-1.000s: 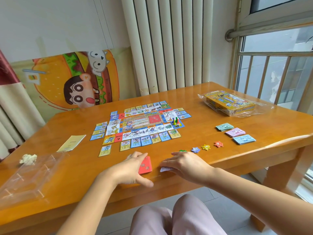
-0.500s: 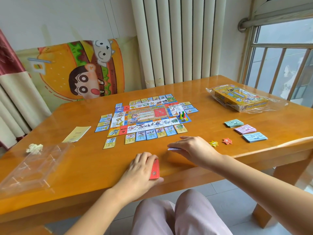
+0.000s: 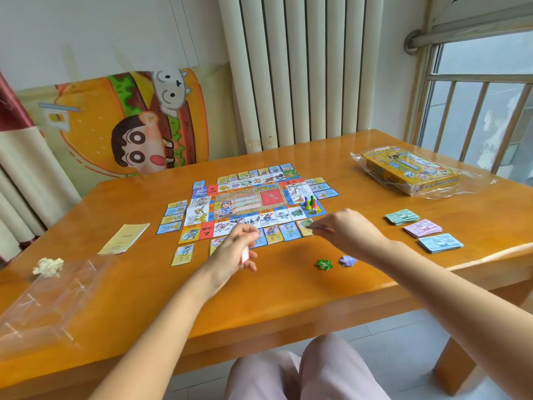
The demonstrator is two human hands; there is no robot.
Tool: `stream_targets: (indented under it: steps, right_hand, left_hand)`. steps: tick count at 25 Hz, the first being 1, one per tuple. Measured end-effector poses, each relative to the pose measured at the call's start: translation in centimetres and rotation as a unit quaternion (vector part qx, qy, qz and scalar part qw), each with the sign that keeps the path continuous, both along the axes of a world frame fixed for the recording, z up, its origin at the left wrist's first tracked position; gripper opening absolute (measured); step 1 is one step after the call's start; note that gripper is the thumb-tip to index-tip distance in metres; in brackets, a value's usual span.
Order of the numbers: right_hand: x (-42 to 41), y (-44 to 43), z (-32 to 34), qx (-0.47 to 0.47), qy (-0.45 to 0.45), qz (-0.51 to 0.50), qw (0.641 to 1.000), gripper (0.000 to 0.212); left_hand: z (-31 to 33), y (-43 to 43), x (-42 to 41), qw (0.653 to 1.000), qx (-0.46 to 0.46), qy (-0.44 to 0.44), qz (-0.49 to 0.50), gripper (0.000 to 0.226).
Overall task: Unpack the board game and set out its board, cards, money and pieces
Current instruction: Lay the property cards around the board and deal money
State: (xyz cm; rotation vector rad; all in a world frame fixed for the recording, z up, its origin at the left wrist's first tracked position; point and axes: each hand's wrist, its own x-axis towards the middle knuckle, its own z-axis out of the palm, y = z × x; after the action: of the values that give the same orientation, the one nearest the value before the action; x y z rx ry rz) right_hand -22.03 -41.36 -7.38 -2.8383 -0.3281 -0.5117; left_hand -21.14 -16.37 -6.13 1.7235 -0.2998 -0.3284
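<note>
At mid-bench [image 3: 274, 293], board [image 3: 245, 202] was down, property cards [image 3: 182, 254] ringed it, pawns [image 3: 310, 202] stood on its right corner, and money stacks [image 3: 422, 228] sat well right. Left hand [image 3: 230, 252] gripped a red card stack [image 3: 245, 254]. Right hand [image 3: 350, 230] pinched a thin card [image 3: 320, 226], blurred. Likely left: those cards, star tokens [image 3: 324, 264]. Open room along the near edge; plastic tray [image 3: 43, 301] crowded the near-left corner.

glossy wooden table [image 3: 288, 295], clear plastic wrap [image 3: 473, 180], paper money [image 3: 422, 228].

Bright window daylight, glare on table [image 3: 288, 287], hand [image 3: 346, 230] seemingly motion-blurred
</note>
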Motion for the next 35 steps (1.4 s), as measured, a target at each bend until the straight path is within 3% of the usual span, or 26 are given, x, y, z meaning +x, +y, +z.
stream_targets:
  steps: [2,4,8,11,17,22,31,35]
  right_hand:
    - [1.3,-1.9,0.7,-0.026,0.059,-0.076,0.995,0.030]
    - [2.5,-3.6,1.0,-0.044,0.092,-0.122,0.987,0.032]
    - [4.7,-5.8,1.0,-0.041,0.125,-0.184,0.974,0.030]
    - [6.4,-6.9,1.1,-0.027,0.158,-0.212,0.964,0.029]
    - [9.1,-7.7,1.6,-0.037,0.178,-0.195,0.964,0.029]
    - [10.8,-7.9,1.2,-0.047,0.164,-0.199,0.965,0.028]
    - [11.3,-8.1,1.2,-0.052,0.178,-0.185,0.965,0.027]
    - [11.2,-8.2,1.5,-0.049,0.186,-0.182,0.964,0.025]
  left_hand:
    - [1.5,-0.6,1.8,0.986,-0.099,0.132,-0.013,0.012]
    - [2.6,-1.0,3.5,0.981,-0.102,0.163,-0.037,0.018]
    - [3.7,-3.1,8.2,0.990,0.130,0.008,-0.061,0.059]
    - [3.9,-5.6,12.3,0.950,0.295,-0.104,0.009,0.079]
    - [3.5,-7.4,19.7,0.915,0.374,-0.147,-0.040,0.076]
    - [1.8,-7.9,23.8,0.889,0.411,-0.179,-0.090,0.039]
    - [1.2,-10.0,27.4,0.842,0.469,-0.198,-0.177,0.042]
    - [0.9,-10.0,27.9,0.840,0.474,-0.180,-0.194,0.043]
